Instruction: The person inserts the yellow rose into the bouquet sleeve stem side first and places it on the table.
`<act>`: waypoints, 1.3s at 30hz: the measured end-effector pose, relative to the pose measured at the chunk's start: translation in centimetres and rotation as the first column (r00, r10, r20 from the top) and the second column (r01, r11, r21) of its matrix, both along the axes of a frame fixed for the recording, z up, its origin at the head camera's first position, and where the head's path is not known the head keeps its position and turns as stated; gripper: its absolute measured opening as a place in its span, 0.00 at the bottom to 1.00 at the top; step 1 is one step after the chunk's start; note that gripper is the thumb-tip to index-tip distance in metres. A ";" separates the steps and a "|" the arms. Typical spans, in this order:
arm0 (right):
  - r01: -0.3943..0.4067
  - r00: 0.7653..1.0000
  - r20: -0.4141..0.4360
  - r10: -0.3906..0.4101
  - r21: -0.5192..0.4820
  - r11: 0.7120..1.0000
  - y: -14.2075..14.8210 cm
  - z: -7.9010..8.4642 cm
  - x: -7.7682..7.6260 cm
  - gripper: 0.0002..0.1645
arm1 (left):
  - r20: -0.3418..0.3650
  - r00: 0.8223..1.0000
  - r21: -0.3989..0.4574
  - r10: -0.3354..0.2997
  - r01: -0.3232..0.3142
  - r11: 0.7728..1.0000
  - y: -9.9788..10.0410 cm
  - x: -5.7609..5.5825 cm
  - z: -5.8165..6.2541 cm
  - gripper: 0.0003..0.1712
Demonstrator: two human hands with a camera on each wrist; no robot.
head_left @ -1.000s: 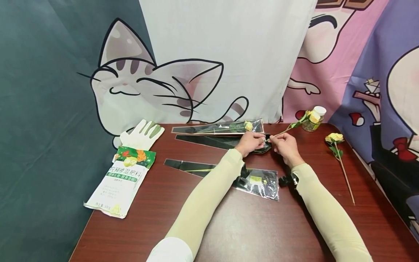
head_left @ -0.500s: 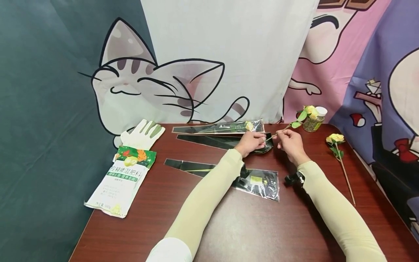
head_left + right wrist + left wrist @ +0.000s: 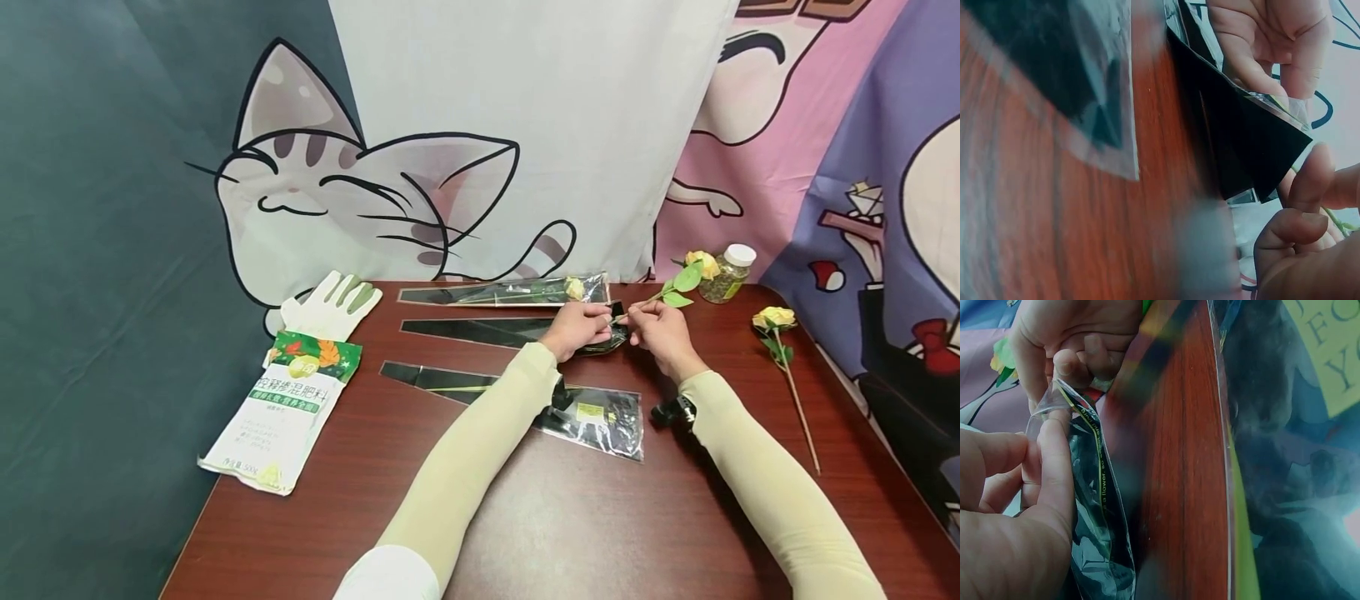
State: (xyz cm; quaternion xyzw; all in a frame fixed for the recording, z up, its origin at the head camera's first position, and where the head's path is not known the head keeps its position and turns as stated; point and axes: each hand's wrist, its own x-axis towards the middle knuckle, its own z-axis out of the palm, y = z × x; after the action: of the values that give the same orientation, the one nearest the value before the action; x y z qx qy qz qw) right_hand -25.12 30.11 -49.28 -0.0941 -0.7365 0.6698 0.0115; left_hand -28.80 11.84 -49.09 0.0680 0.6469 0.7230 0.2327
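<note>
In the head view my left hand (image 3: 576, 329) pinches the open mouth of a long dark flower sleeve (image 3: 480, 331). Its clear film edge sits between thumb and fingers in the left wrist view, where the sleeve's printed front (image 3: 1107, 506) gapes a little. To the right, my right hand (image 3: 663, 335) pinches the stem of a yellow artificial rose (image 3: 702, 265) below its green leaves (image 3: 686, 279). The stem points down-left into the sleeve's mouth; its lower end is hidden. A black flap of the sleeve (image 3: 1260, 144) hangs between both hands in the right wrist view.
Behind lies a sleeve with a rose inside (image 3: 525, 292); another filled sleeve (image 3: 592, 421) lies nearer, under my left forearm. A loose yellow rose (image 3: 774, 318) is at right. A lidded jar (image 3: 726, 275), a white glove (image 3: 330, 307) and a fertilizer bag (image 3: 281, 408) stand or lie around.
The rose's bloom has moved left and nearer the sleeve's mouth. My right hand grips the stem closer to the leaves. The sleeve's narrow end has shifted slightly toward the front.
</note>
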 end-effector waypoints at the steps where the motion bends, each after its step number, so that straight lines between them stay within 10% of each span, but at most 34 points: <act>1: 0.007 1.000 0.002 -0.007 -0.014 1.000 -0.1 0.0 0.0 0.09 | -0.004 1.000 -0.003 0.003 -0.003 1.000 -0.1 0.0 0.0 0.18; 29: 0.189 0.981 -0.015 -0.194 -0.164 0.968 -0.2 -0.1 1.0 0.11 | 0.021 1.000 0.052 -0.001 0.000 0.999 -0.8 0.0 -0.5 0.16; 39: 0.189 0.981 -0.013 -0.194 -0.174 0.966 -0.3 -0.3 1.1 0.05 | -0.085 0.996 -0.111 -0.026 0.016 0.994 -1.7 -0.1 -0.1 0.15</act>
State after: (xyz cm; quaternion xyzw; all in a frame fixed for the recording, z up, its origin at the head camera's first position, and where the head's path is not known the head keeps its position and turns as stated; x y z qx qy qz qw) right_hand -24.03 29.79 -49.62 -0.1554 -0.6630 0.7281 0.0790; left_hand -28.91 10.18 -49.18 0.0930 0.6946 0.6801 0.2155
